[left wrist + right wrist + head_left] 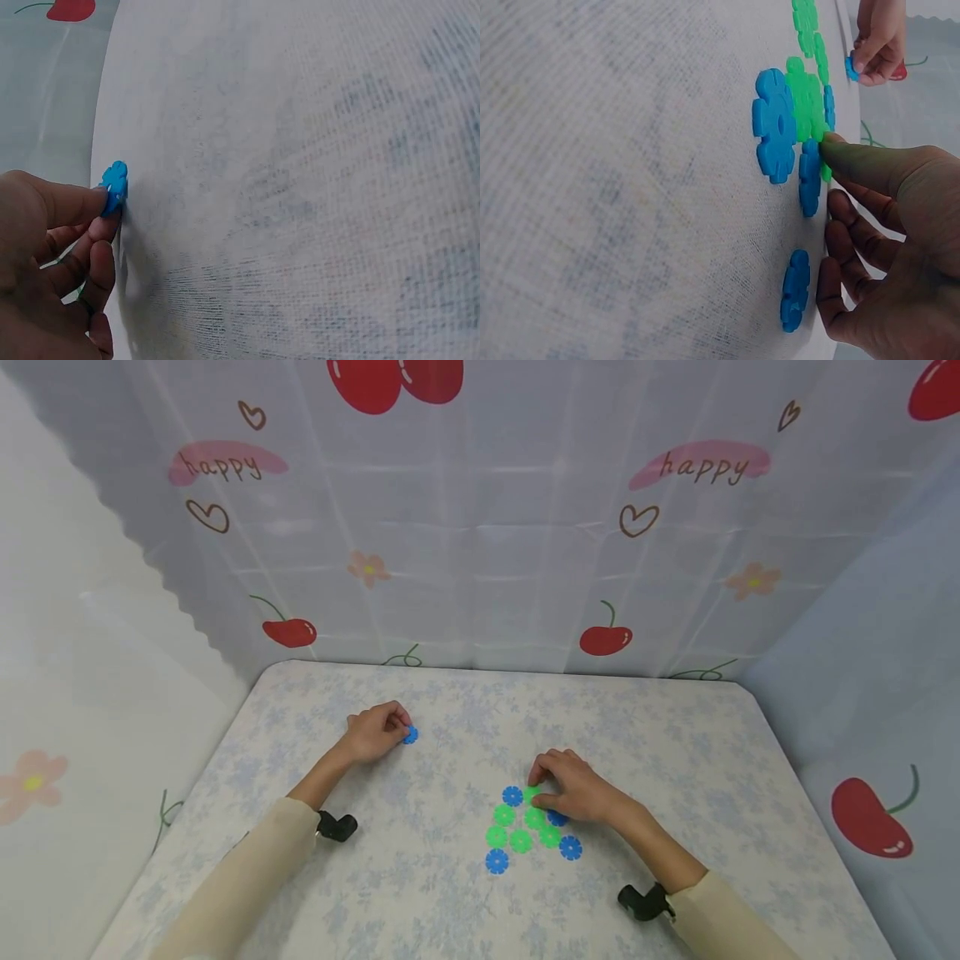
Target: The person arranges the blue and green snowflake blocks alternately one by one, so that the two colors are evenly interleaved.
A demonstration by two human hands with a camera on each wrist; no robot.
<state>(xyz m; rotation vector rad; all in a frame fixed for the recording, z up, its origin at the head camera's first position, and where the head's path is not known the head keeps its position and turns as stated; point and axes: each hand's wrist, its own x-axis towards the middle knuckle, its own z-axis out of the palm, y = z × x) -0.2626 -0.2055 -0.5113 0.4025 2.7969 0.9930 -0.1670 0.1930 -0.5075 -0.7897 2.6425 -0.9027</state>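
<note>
Between thumb and forefinger, my left hand (377,732) pinches a blue notched plastic disc (115,187) at the table's left side, close to the cloth. To the right of centre, my right hand (577,787) holds a green notched disc (532,794) between thumb and fingertips, at the far edge of a flat cluster. Several other green discs (521,841) lie together there. Around them lie blue discs: one at the upper left (512,796), one at the lower left (497,861), one at the lower right (571,847). Another blue disc (557,820) is partly hidden under my right hand.
The table (420,893) has a pale cloth with a faint blue floral pattern. A curtain (480,527) printed with cherries hangs behind it and along both sides. Black cameras sit on my left wrist (337,827) and right wrist (643,903).
</note>
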